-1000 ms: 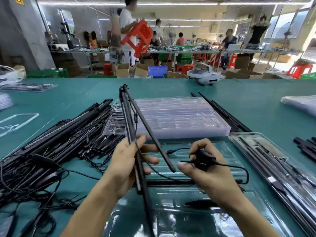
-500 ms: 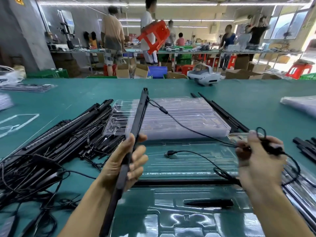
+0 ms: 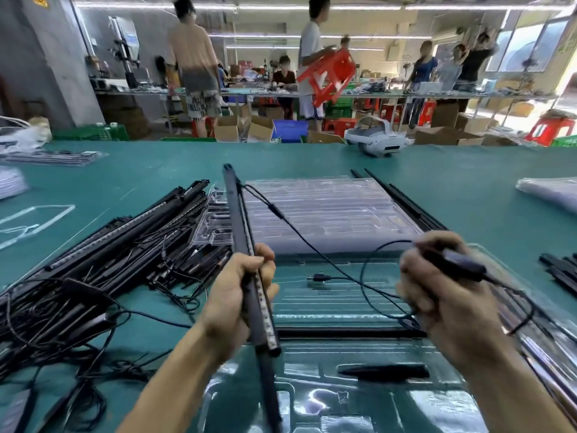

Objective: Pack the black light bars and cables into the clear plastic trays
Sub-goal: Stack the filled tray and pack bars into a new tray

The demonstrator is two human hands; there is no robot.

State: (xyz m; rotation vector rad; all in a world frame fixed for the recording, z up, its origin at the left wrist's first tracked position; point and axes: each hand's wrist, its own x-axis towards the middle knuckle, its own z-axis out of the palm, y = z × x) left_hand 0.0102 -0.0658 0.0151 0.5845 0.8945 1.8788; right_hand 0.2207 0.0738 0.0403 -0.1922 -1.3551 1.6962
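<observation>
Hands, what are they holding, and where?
Left hand grips the light bar by its nearer half; right hand holds the cable at its black inline box.

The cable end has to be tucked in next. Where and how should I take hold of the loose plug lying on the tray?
Pinch the plug by the sides of its short black body, coming down from above. It lies flat on the clear tray, its cable trailing right, so top and sides are free.
</observation>
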